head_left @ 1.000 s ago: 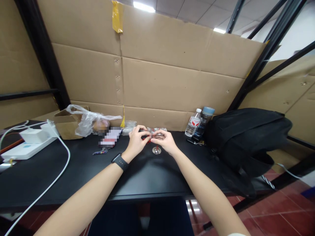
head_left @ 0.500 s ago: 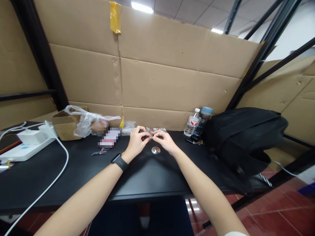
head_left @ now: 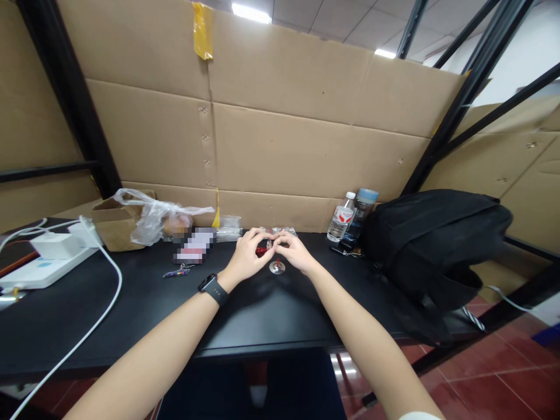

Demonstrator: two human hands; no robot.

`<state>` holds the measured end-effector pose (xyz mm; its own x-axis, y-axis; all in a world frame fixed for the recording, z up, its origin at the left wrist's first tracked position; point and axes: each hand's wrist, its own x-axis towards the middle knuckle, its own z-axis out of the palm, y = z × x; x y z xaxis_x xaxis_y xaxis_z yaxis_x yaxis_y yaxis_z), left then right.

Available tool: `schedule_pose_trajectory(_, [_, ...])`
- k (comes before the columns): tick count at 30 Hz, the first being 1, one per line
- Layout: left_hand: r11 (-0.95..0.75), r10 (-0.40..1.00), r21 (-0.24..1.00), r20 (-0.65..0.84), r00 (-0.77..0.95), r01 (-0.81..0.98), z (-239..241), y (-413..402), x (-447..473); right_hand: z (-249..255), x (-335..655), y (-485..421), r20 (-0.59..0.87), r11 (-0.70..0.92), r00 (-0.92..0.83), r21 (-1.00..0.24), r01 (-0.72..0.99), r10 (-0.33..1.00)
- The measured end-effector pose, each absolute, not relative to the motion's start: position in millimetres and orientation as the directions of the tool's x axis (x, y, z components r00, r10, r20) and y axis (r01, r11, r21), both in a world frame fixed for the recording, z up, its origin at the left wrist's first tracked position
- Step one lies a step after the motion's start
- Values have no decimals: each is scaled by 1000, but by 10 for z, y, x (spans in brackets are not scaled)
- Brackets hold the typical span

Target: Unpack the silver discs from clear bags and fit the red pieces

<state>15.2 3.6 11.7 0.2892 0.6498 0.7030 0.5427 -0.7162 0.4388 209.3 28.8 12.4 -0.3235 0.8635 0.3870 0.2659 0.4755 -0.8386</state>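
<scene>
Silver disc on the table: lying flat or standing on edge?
Lying flat: the silver disc shows its round face upward against the black table, with something red at its centre.

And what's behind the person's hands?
Crinkled clear plastic shows beyond the right hand; something red shows within the curl of the left hand. The hands cover the rest, so I can't identify either.

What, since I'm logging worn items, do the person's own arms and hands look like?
The left hand and right hand are gloveless. A black smartwatch with a rectangular face and a holed strap circles the left wrist; the right wrist is bare. The visible forearms are uncovered, except for a white fabric edge, likely a sleeve, at the right one's lower end.
</scene>
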Motion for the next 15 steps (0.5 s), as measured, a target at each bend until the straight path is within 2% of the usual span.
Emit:
schedule_pose_trajectory(5, [-637, 717, 378, 611, 336, 671, 49, 57, 131, 115, 2115, 307, 393, 484, -319, -824, 295, 863])
schedule_pose_trajectory(11, [-620, 737, 344, 563, 374, 705, 33, 85, 107, 136, 2157, 313, 397, 538, -390, -750, 384, 831])
schedule_pose_trajectory(15, [-582, 770, 358, 531, 354, 730, 53, 79, 88, 170, 2302, 278, 252, 538, -521, -663, 520, 815])
